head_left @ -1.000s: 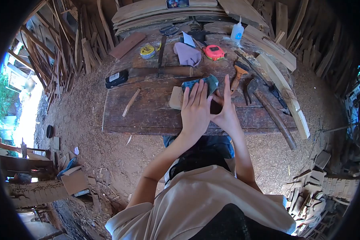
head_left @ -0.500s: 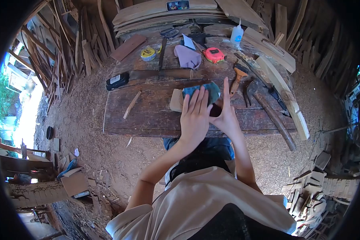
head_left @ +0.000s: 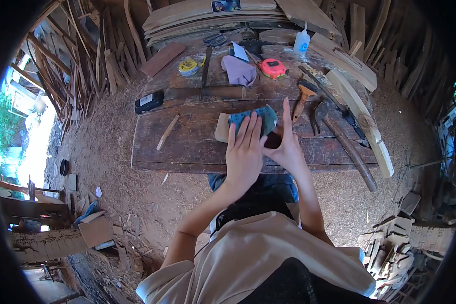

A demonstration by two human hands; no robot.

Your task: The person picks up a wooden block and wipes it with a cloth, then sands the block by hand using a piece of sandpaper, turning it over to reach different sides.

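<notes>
A sheet of blue-green sandpaper (head_left: 265, 115) lies over a pale wood block (head_left: 222, 127), its right end curling up. My left hand (head_left: 244, 152) presses on the sheet, fingers extended together across it, and holds it against the block. On the right side, my right hand (head_left: 290, 154) is beside the block's near right end, index finger stretched forward and thumb apart. The sandpaper and my left hand cover most of the block, so whether my right thumb touches it cannot be seen.
On the wooden workbench (head_left: 187, 144) lie a hammer (head_left: 347, 152), a brush (head_left: 303, 99), a pink tape measure (head_left: 273, 69), a yellow tape roll (head_left: 188, 67), a mauve cloth (head_left: 239, 71) and a wood sliver (head_left: 167, 133). A glue bottle (head_left: 301, 41) stands at the back. A curved board (head_left: 362, 121) lies along the right.
My left hand and the sandpaper have slid slightly left over the block. My right hand stays almost in place.
</notes>
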